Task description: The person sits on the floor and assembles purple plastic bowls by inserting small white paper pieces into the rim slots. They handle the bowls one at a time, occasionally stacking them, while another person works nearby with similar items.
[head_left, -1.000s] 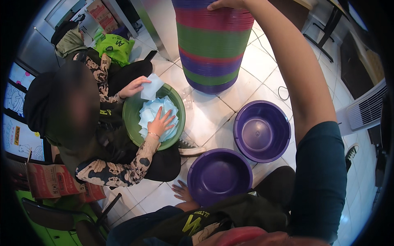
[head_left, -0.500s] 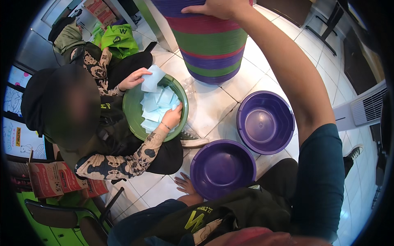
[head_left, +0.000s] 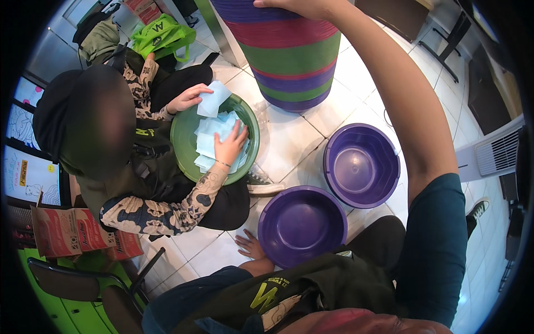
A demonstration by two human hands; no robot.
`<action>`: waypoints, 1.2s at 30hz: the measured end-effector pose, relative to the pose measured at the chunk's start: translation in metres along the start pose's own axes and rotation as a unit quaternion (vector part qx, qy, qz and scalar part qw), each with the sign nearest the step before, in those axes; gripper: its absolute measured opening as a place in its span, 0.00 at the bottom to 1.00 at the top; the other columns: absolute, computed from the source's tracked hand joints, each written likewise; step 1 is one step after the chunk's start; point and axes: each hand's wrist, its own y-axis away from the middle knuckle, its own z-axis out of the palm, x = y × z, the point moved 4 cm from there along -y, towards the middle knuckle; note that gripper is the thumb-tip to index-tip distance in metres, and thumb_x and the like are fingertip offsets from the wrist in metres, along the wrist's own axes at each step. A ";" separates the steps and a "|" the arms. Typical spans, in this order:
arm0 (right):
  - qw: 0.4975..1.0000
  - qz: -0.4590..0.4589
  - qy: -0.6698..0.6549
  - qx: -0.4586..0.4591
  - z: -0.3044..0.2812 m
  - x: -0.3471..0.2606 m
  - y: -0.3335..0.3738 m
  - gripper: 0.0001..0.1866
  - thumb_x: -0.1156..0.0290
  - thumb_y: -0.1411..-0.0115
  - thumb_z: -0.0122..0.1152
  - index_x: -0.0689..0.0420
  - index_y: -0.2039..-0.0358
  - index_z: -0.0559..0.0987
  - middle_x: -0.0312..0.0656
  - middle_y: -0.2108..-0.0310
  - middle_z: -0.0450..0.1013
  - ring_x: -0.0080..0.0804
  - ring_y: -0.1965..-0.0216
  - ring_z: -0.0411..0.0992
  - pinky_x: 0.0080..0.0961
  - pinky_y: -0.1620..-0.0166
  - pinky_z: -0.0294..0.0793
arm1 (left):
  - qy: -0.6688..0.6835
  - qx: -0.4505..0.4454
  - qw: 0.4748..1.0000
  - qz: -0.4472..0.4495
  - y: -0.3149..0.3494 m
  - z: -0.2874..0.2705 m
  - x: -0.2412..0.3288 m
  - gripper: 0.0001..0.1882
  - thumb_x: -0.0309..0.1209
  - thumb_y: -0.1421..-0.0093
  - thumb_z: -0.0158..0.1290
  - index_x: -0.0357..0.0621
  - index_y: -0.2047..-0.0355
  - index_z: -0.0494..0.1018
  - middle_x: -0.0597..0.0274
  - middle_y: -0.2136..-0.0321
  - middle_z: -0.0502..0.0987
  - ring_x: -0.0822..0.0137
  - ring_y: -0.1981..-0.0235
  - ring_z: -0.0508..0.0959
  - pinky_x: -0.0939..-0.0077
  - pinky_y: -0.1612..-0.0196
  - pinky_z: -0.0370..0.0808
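A tall stack of nested plastic basins point(head_left: 295, 58), banded in purple, red and green, stands on the tiles ahead. My right hand point(head_left: 303, 8) holds it high up, with part of the hand cut off by the upper edge. Beside a purple basin point(head_left: 303, 228), my left hand point(head_left: 251, 246) lies flat on the floor with fingers spread. A second purple basin point(head_left: 361, 167) sits just beyond to the right. Both purple basins look empty inside. To the left, a co-worker's hands point(head_left: 228, 146) handle light-blue paper slips point(head_left: 214, 103) in a green basin point(head_left: 253, 150).
The seated co-worker point(head_left: 161, 214) is close on my left, a shoe near the basins. Behind them another person has a bright green bag point(head_left: 161, 36). Red cartons point(head_left: 83, 231) and a chair point(head_left: 67, 284) stand at lower left, a white air cooler point(head_left: 492, 150) at right.
The view has shifted slightly. The co-worker's lower hand has moved up onto the paper slips. My right hand stays on the stack, and my left hand remains on the floor.
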 end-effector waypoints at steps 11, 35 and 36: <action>0.983 -0.007 -0.168 -0.073 -0.017 0.044 -0.017 0.22 0.51 0.37 0.70 0.60 0.68 0.85 0.45 0.76 0.76 0.33 0.71 0.74 0.33 0.63 0.74 | -0.028 0.120 0.992 0.021 -0.003 0.040 -0.005 0.35 0.51 0.24 0.34 0.71 0.20 0.43 0.50 0.20 0.47 0.50 0.20 0.51 0.39 0.25 0.51; 0.985 -0.019 -0.107 -0.132 -0.027 0.004 -0.044 0.18 0.58 0.35 0.67 0.61 0.56 0.86 0.57 0.63 0.83 0.46 0.61 0.82 0.39 0.53 0.79 | -0.012 0.124 0.992 -0.002 -0.002 0.033 -0.022 0.35 0.51 0.25 0.36 0.69 0.20 0.45 0.49 0.20 0.47 0.50 0.21 0.52 0.38 0.26 0.51; 0.985 -0.017 -0.110 -0.128 -0.025 0.006 -0.044 0.18 0.58 0.35 0.67 0.61 0.55 0.86 0.56 0.63 0.83 0.45 0.62 0.82 0.38 0.53 0.79 | -0.011 0.122 0.992 -0.001 -0.003 0.033 -0.022 0.35 0.51 0.25 0.36 0.69 0.20 0.45 0.49 0.20 0.47 0.50 0.21 0.52 0.38 0.26 0.51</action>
